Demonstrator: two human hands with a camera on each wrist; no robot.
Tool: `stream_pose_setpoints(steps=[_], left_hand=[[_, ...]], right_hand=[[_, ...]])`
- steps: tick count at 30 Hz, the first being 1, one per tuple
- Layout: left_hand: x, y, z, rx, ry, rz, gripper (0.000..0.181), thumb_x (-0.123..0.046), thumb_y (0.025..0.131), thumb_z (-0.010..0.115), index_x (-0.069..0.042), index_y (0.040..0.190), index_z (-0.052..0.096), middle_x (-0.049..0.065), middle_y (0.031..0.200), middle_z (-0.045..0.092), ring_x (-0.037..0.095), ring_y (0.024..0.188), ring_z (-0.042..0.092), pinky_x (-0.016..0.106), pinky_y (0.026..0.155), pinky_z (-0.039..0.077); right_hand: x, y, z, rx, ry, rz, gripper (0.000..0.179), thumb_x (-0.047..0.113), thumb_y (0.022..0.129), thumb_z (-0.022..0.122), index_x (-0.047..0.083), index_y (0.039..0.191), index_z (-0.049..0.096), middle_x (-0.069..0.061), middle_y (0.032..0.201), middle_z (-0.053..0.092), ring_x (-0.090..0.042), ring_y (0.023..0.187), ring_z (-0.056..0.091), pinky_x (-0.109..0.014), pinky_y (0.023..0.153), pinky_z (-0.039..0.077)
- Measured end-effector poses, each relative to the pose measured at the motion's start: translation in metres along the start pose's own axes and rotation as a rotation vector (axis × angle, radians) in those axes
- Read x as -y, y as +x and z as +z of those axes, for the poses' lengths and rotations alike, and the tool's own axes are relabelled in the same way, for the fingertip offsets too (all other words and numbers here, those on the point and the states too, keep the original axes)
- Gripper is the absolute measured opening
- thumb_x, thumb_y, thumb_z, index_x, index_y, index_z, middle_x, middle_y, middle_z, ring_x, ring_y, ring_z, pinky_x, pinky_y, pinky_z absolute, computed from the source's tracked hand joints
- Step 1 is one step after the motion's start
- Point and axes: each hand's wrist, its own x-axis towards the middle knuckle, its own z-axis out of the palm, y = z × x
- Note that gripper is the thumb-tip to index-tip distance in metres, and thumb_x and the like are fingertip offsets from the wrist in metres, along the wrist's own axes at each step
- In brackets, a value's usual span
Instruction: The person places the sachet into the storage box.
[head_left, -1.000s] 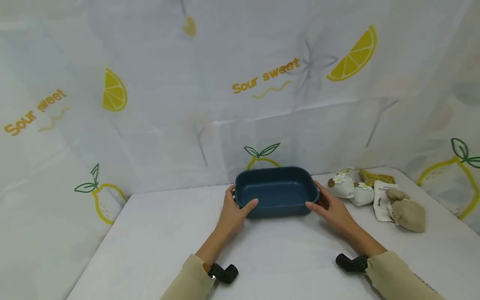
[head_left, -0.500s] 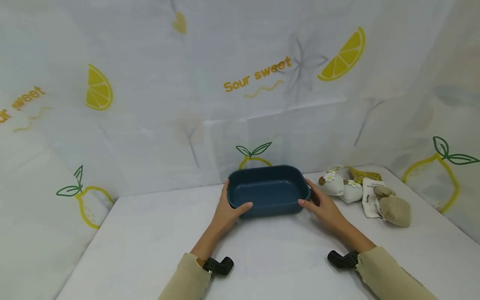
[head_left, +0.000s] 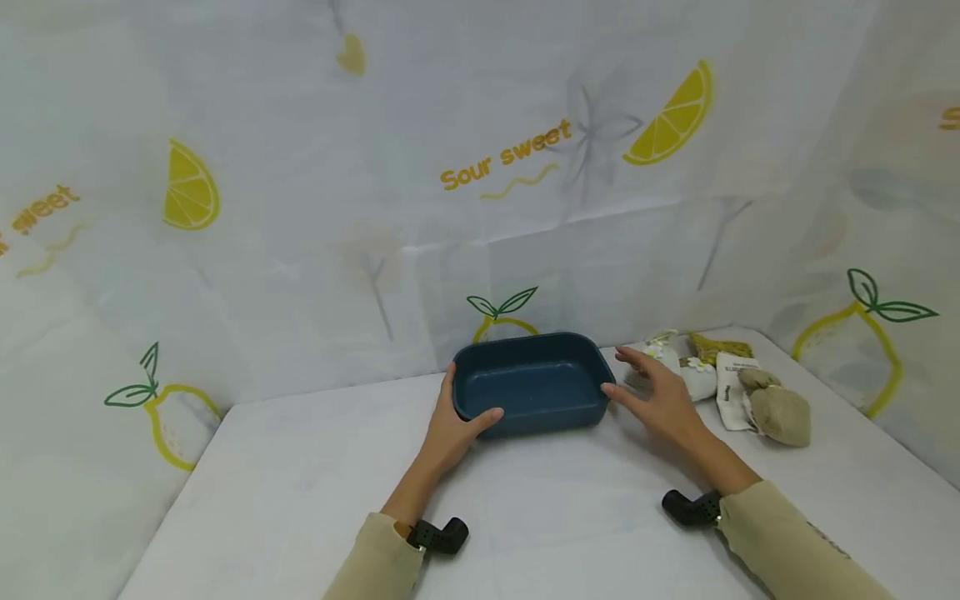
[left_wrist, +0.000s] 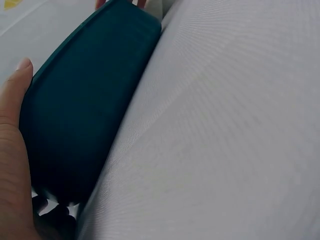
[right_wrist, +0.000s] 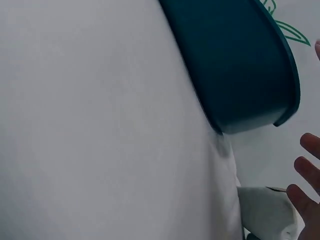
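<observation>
A dark blue rectangular basin (head_left: 536, 387) rests on the white table near its back edge; its inside holds nothing. My left hand (head_left: 450, 429) grips its left end, the thumb at the front rim and the other fingers round the side. In the left wrist view, those fingers (left_wrist: 55, 220) are dark and partly hidden behind the basin (left_wrist: 85, 110). Just off the right end, my right hand (head_left: 663, 400) is spread, thumb apart from the fingers, holding nothing. The right wrist view has a gap between its fingertips (right_wrist: 307, 167) and the basin wall (right_wrist: 245, 75).
Right of the right hand lie white pouches with daisies (head_left: 699, 379), a yellow bundle (head_left: 720, 346), a printed white packet (head_left: 731, 392) and a tan cloth pouch (head_left: 780, 415). A lemon-print cloth (head_left: 300, 300) hangs behind the table (head_left: 315, 475).
My right hand has let go of the basin and moved off to the right. The left hand keeps its hold. The head view has turned slightly right.
</observation>
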Motion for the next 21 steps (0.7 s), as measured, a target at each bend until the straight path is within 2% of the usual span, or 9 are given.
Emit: stream_pose_setpoints(steps=[4, 8, 11, 13, 16, 19, 21], left_hand=[[0.002, -0.001, 0.002, -0.011, -0.004, 0.009, 0.112, -0.054, 0.083, 0.077, -0.025, 0.165, 0.006, 0.005, 0.172, 0.012, 0.035, 0.158, 0.016, 0.067, 0.121, 0.022], [0.002, 0.0, 0.003, -0.003, -0.004, 0.005, 0.112, -0.056, 0.083, 0.077, -0.029, 0.164, 0.005, 0.001, 0.172, 0.011, 0.032, 0.159, 0.015, 0.065, 0.122, 0.021], [0.001, 0.001, 0.004, 0.003, -0.004, -0.002, 0.111, -0.058, 0.083, 0.076, -0.032, 0.164, 0.005, -0.002, 0.172, 0.01, 0.029, 0.159, 0.014, 0.064, 0.123, 0.021], [0.001, 0.001, 0.004, -0.003, -0.006, -0.001, 0.111, -0.058, 0.083, 0.076, -0.032, 0.164, 0.005, -0.003, 0.172, 0.011, 0.029, 0.159, 0.014, 0.064, 0.123, 0.021], [0.003, 0.001, 0.004, -0.014, -0.011, 0.007, 0.11, -0.058, 0.083, 0.076, -0.031, 0.164, 0.007, -0.001, 0.172, 0.012, 0.03, 0.159, 0.015, 0.064, 0.122, 0.022], [0.003, 0.001, 0.004, -0.018, -0.004, 0.008, 0.11, -0.058, 0.083, 0.076, -0.031, 0.164, 0.007, 0.0, 0.172, 0.013, 0.031, 0.159, 0.016, 0.065, 0.122, 0.023], [0.003, 0.001, 0.003, -0.022, 0.004, 0.004, 0.11, -0.059, 0.083, 0.076, -0.031, 0.164, 0.008, 0.0, 0.171, 0.013, 0.031, 0.158, 0.016, 0.066, 0.121, 0.023]], right_hand=[[-0.007, 0.009, -0.012, -0.057, -0.094, -0.066, 0.061, 0.02, 0.085, 0.082, 0.003, 0.138, 0.058, -0.022, 0.135, 0.062, -0.043, 0.125, 0.056, -0.061, 0.096, 0.046], [-0.016, 0.021, -0.018, -0.113, -0.195, -0.128, 0.065, 0.017, 0.076, 0.089, 0.003, 0.133, 0.062, -0.023, 0.13, 0.062, -0.045, 0.122, 0.055, -0.063, 0.096, 0.045], [-0.022, 0.031, -0.02, -0.114, -0.22, -0.106, 0.071, 0.018, 0.072, 0.091, 0.001, 0.134, 0.06, -0.026, 0.135, 0.058, -0.048, 0.126, 0.05, -0.066, 0.1, 0.041], [-0.027, 0.036, -0.021, -0.073, -0.244, -0.063, 0.079, 0.021, 0.071, 0.092, 0.0, 0.138, 0.057, -0.028, 0.141, 0.052, -0.051, 0.131, 0.045, -0.069, 0.102, 0.039], [-0.034, 0.041, -0.022, 0.034, -0.3, 0.009, 0.091, 0.028, 0.069, 0.093, 0.002, 0.145, 0.05, -0.03, 0.148, 0.044, -0.055, 0.138, 0.036, -0.074, 0.103, 0.035], [-0.042, 0.042, -0.022, 0.12, -0.353, 0.022, 0.097, 0.033, 0.069, 0.093, 0.004, 0.149, 0.045, -0.031, 0.151, 0.04, -0.057, 0.14, 0.032, -0.077, 0.102, 0.035], [-0.044, 0.043, -0.02, 0.168, -0.38, 0.03, 0.099, 0.034, 0.071, 0.091, 0.006, 0.152, 0.042, -0.031, 0.153, 0.038, -0.057, 0.14, 0.033, -0.077, 0.097, 0.039]])
